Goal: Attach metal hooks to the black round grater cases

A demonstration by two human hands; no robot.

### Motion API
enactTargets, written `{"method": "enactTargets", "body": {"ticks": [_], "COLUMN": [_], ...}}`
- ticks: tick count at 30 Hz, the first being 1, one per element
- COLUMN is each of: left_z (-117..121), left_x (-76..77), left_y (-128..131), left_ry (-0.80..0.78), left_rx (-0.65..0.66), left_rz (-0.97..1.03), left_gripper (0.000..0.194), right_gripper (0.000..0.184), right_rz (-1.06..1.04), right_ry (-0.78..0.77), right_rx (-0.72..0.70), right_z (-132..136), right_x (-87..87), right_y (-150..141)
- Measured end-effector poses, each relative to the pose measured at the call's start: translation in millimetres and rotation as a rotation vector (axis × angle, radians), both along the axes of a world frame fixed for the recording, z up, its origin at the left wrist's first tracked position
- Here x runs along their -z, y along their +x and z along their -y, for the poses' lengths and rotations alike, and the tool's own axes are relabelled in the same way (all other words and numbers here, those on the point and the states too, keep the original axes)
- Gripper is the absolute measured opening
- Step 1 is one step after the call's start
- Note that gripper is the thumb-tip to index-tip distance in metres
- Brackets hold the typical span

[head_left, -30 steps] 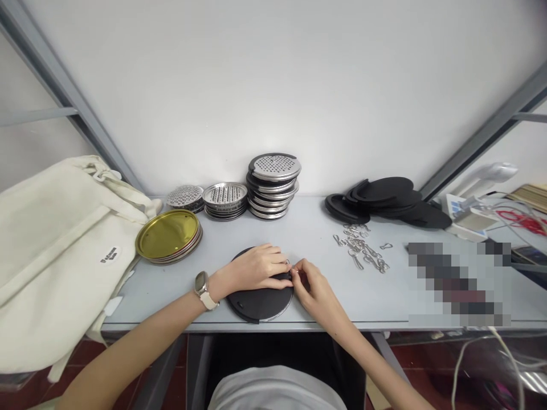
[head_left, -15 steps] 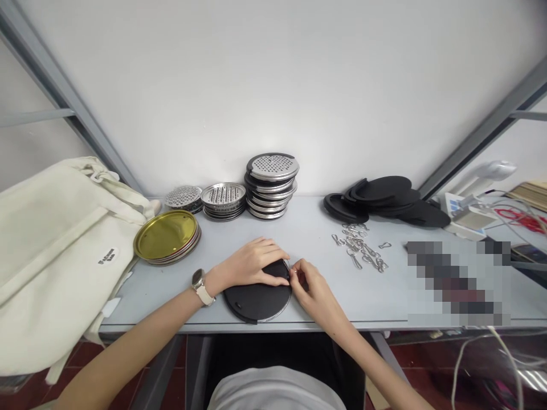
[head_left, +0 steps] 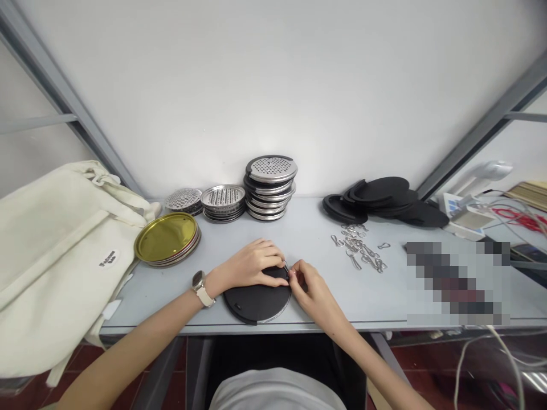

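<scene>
A round black disc (head_left: 258, 304) with a thin silvery edge lies flat at the front of the table. My left hand (head_left: 254, 265) rests over its upper part, with the thumb and index finger closing on it near its right edge. There, a small metal clip (head_left: 286, 265) shows between my hands at the rim. My right hand (head_left: 314, 289) is pinched at this same edge, fingertips against the clip; their exact hold is partly hidden. To the right lies a loose pile of similar wire clips (head_left: 359, 246).
Behind stand stacks of round metal graters (head_left: 223, 196), a taller stack with black rims (head_left: 270, 188) and gold-coloured lids (head_left: 166, 236). Black discs and holders (head_left: 378, 196) lie back right. A cream bag (head_left: 64, 256) is left; white devices and cables (head_left: 470, 219) are right.
The metal clip at the disc's edge shows more plainly beside my left index finger. My hands have barely moved; the whole view has shifted slightly.
</scene>
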State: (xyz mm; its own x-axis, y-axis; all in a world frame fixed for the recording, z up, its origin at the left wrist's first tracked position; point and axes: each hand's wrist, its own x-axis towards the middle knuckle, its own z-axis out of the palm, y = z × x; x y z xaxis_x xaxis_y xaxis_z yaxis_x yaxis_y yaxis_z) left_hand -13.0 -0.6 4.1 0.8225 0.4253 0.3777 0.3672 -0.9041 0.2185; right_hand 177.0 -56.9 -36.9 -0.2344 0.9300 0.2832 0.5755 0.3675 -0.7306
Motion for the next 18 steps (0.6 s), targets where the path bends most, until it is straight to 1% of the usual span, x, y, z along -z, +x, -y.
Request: {"method": "enactTargets", "body": {"ticks": [4, 13, 18], "left_z": [-0.6, -2.2, -2.5], "left_x": [0.8, 3.0, 2.7], "left_y": [-0.2, -0.4, 0.0], "left_ry": [-0.009, -0.047, -0.037], "left_rx": [0.016, 0.038, 0.058], "left_rz": [0.004, 0.004, -0.022], "left_gripper": [0.025, 0.026, 0.026], "right_gripper": [0.017, 0.016, 0.015], "right_rz": [-0.004, 0.004, 0.026], "right_ry": [0.0, -0.003, 0.005], "right_rx": [-0.001, 0.008, 0.001], "right_z": [-0.5, 0.2, 0.6], "right_x": [1.3, 1.4, 0.0], "right_y": [0.2, 0.6, 0.4]}}
